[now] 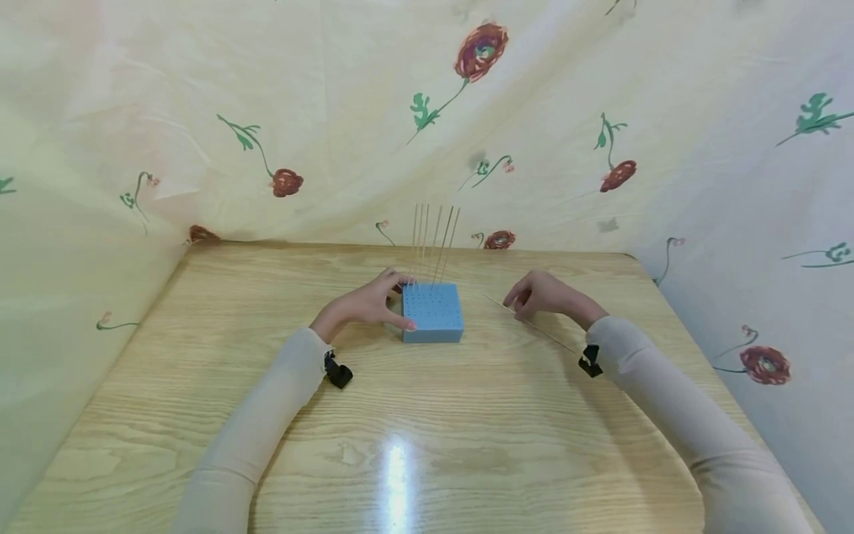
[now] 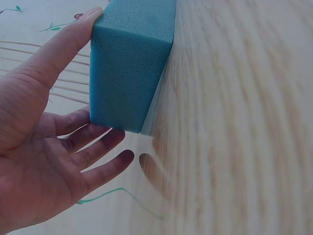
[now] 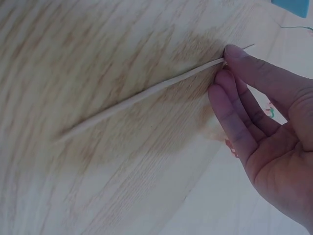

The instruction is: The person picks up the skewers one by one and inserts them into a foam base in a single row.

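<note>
A blue foam block (image 1: 432,311) with rows of small holes in its top sits on the table. Several thin wooden sticks (image 1: 440,241) stand up from holes along its back edge, some leaning. My left hand (image 1: 367,300) holds the block at its left side, thumb on the near corner and fingers at the far end; the left wrist view shows the block's plain side (image 2: 128,78) between them. To the right of the block, my right hand (image 1: 542,293) pinches another thin stick (image 3: 142,95) between thumb and fingertips. That stick slants, one end pointing toward the block.
The wood-grain table (image 1: 467,430) reaches back to a floral cloth (image 1: 333,148) that hangs behind it and at both sides. A black wrist mount (image 1: 338,371) sits on the left sleeve, and another black mount (image 1: 590,360) on the right.
</note>
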Tool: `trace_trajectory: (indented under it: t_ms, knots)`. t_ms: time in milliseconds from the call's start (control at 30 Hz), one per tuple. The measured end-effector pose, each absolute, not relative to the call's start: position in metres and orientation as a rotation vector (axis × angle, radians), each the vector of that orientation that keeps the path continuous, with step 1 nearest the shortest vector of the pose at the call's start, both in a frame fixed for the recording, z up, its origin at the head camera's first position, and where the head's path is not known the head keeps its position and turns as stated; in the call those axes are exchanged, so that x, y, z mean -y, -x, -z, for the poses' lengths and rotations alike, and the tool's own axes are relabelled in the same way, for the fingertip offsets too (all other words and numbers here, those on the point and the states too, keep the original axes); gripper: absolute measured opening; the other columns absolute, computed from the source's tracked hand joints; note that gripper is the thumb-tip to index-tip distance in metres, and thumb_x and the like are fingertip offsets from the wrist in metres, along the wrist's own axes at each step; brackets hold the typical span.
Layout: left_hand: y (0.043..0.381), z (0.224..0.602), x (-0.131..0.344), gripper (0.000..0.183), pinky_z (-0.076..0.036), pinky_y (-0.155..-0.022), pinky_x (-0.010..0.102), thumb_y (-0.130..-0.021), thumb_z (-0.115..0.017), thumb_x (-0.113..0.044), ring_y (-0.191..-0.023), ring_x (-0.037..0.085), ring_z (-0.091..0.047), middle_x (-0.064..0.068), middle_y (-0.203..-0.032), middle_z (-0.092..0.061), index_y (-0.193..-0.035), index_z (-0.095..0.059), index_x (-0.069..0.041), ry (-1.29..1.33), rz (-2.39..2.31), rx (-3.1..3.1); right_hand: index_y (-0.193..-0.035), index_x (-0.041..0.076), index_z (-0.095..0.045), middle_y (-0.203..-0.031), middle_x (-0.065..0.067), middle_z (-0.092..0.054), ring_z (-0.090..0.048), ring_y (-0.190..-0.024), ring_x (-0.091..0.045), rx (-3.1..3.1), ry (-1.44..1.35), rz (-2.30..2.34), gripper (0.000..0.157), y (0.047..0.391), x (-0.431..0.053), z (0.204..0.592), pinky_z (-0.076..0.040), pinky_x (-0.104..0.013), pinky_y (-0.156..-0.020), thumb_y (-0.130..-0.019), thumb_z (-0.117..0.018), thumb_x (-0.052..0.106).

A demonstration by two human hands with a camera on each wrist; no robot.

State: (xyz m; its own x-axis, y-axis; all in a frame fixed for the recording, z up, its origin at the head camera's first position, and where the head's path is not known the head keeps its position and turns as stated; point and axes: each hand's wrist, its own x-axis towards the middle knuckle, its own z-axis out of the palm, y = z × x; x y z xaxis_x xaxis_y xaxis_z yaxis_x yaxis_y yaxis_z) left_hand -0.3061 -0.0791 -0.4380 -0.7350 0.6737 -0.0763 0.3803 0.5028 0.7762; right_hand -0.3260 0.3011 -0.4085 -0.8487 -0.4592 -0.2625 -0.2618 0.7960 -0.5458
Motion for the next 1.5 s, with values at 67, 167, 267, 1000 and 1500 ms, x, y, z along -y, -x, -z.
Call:
trace_trajectory:
  t_ms: [67, 167, 267, 1000, 1500]
  knots:
    - [0.306, 0.438, 0.079, 0.088, -0.037, -0.115, 0.052, -0.088, -0.082, -0.033, -0.141, 0.034, -0.037, 0.012, -0.151, -0.031, -0.157, -0.032, -0.009, -0.874, -1.094, -2.381, -0.110, -0.005, -0.076, -0.080, -0.009, -0.072, -0.059, -0.070, -0.013, -2.594, 0.543, 0.721, 0.027, 0.326, -0.301, 0.408, -0.051, -0.028, -0.066, -0.083, -0.076, -0.006]
    - [0.306, 0.439, 0.079, 0.088, -0.037, -0.116, 0.052, -0.088, -0.082, -0.033, -0.142, 0.034, -0.037, 0.013, -0.151, -0.031, -0.157, -0.033, -0.009, -0.867, -1.094, -2.381, -0.110, -0.005, -0.076, -0.080, -0.009, -0.072, -0.058, -0.069, -0.013, -2.591, 0.532, 0.727, 0.026, 0.326, -0.301, 0.408, -0.053, -0.029, -0.066, -0.084, -0.075, -0.006]
    - [0.306, 0.439, 0.079, 0.087, -0.037, -0.116, 0.052, -0.088, -0.082, -0.033, -0.142, 0.034, -0.037, 0.013, -0.152, -0.031, -0.157, -0.033, -0.009, -0.863, -1.096, -2.379, -0.110, -0.006, -0.076, -0.080, -0.011, -0.073, -0.057, -0.068, -0.013, -2.587, 0.524, 0.732, 0.025, 0.326, -0.301, 0.408, -0.053, -0.031, -0.066, -0.085, -0.073, -0.007]
    - [0.308, 0.439, 0.081, 0.088, -0.037, -0.115, 0.052, -0.087, -0.082, -0.034, -0.141, 0.033, -0.037, 0.012, -0.150, -0.032, -0.156, -0.033, -0.011, -0.868, -1.100, -2.381, -0.107, 0.005, -0.081, -0.103, -0.013, -0.079, -0.073, -0.088, -0.016, -2.712, 0.589, 0.697, 0.018, 0.322, -0.310, 0.419, -0.057, -0.027, -0.074, -0.089, -0.077, 0.003]
    - [0.306, 0.438, 0.079, 0.090, -0.036, -0.116, 0.053, -0.087, -0.083, -0.033, -0.142, 0.034, -0.036, 0.013, -0.151, -0.031, -0.157, -0.032, -0.008, -0.872, -1.094, -2.387, -0.101, 0.006, -0.082, -0.099, -0.011, -0.079, -0.071, -0.086, -0.015, -2.761, 0.654, 0.666, 0.016, 0.319, -0.310, 0.425, -0.057, -0.030, -0.075, -0.089, -0.074, 0.001]
